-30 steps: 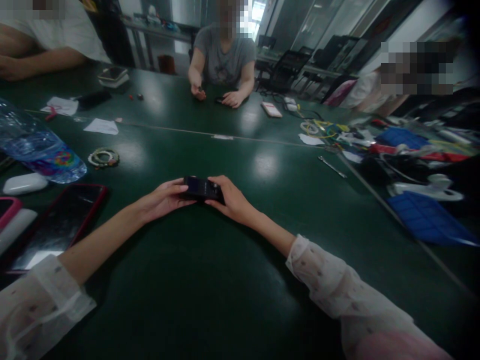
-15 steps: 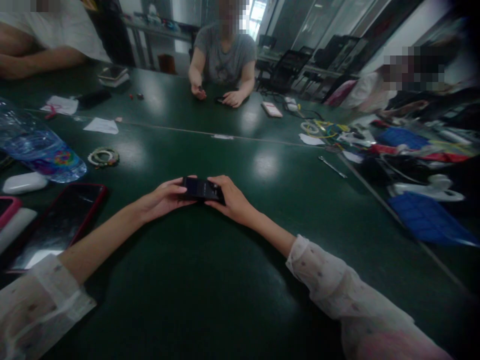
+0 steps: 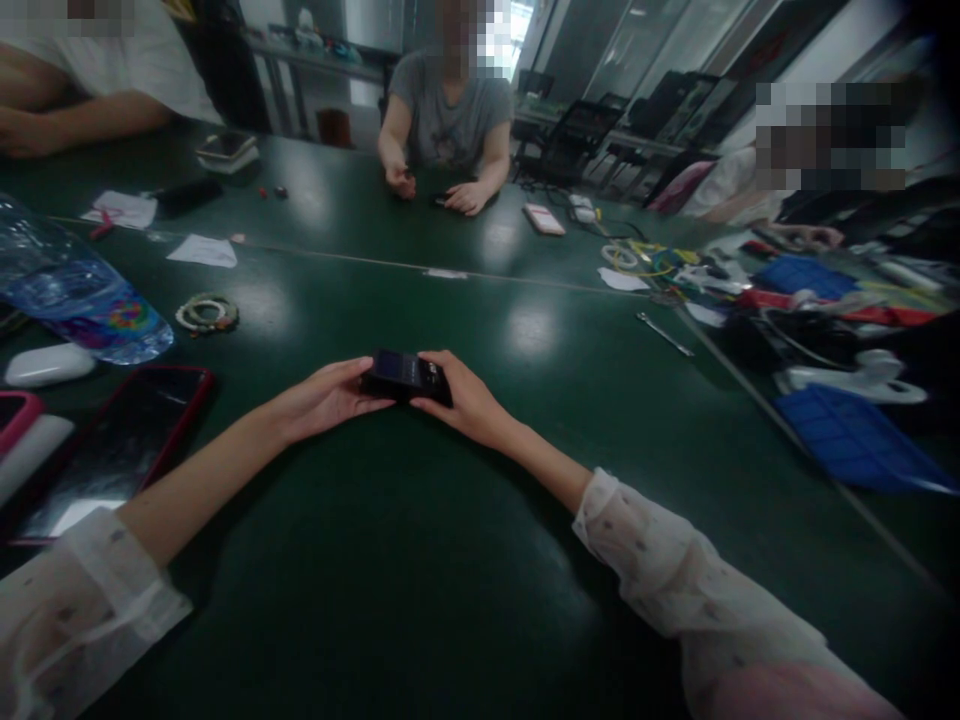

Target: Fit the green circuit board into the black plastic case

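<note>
A small black device [image 3: 409, 376] with a dark screen and small light markings is held between my two hands over the green table [image 3: 420, 540]. My left hand [image 3: 324, 402] grips its left end, the thumb on the near top edge and the other fingers under and along the side. Around the right end is my right hand [image 3: 466, 400], with fingers on the far edge and the thumb on the near edge. The device's underside is hidden.
Bracelets [image 3: 206, 314], a plastic bottle [image 3: 90, 290], a white case [image 3: 51, 365] and a red-edged phone [image 3: 124, 440] lie left. At right are a wrench [image 3: 664, 334], cables [image 3: 637, 258] and blue trays [image 3: 855, 435]. A person in grey [image 3: 450, 110] sits opposite.
The device has tilted slightly in my hands, and my left thumb has shifted off its face to the edge. At the far right, another person's arms have moved a little.
</note>
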Motion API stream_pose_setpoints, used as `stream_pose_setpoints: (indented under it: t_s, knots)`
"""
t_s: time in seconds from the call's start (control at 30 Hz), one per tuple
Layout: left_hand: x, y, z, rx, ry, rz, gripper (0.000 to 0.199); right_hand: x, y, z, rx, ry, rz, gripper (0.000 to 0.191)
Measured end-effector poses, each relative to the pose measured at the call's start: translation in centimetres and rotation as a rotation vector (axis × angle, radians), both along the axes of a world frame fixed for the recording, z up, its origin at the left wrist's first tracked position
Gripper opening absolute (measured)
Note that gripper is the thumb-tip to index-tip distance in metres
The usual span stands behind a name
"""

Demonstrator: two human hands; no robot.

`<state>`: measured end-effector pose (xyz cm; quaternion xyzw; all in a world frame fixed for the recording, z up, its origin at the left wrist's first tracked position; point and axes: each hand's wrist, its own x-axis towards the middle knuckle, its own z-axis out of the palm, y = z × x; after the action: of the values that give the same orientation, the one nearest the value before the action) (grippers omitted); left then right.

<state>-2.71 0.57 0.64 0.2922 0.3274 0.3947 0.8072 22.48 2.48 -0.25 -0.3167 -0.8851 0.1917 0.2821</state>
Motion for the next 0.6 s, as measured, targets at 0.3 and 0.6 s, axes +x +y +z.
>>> stream_pose_setpoints:
  t_s: [0.3, 0.6]
  knots:
    - [0.06, -0.03, 0.11, -0.065, -0.03, 0.039, 0.029, -0.1, -0.15, 0.19, 0.018, -0.027, -0.01, 0.057]
    - [0.04, 0.06, -0.05, -0.093, -0.028, 0.052, 0.028, -0.14, -0.22, 0.43, 0.04, -0.029, -0.003, 0.056]
